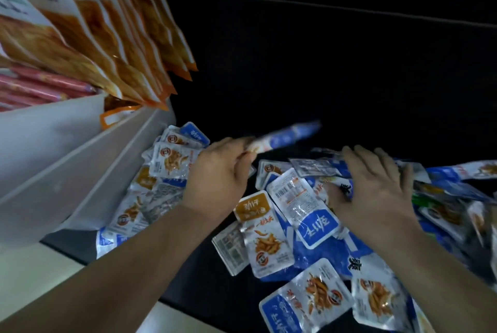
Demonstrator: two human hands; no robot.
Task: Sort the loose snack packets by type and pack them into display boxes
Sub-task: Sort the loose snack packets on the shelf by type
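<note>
Silver-and-blue foil snack packets [304,214] are heaped loosely on a black tabletop [209,287], spread from the foot of the bins at the left to the right edge of the view and down to the near edge. Most are printed with orange strips of food; some are turned face down, with a barcode showing. One packet with a brown label [252,207] is seen near the middle of the heap, between the two forearms.

The left hand [217,174] is held over the left part of the heap with its fingers curled. A blurred blue-and-white packet [287,135] is pinched between its thumb and fingertips and points to the far right from the hand. The right hand [376,190] is laid palm down over the right part of the heap, its fingers straight and spread wide.

White plastic bins [67,150] are stood at the left, just beside the heap. Pink sausage sticks [40,88] are stored in the far bin, and orange-and-white pouches [107,31] are hung above them.
</note>
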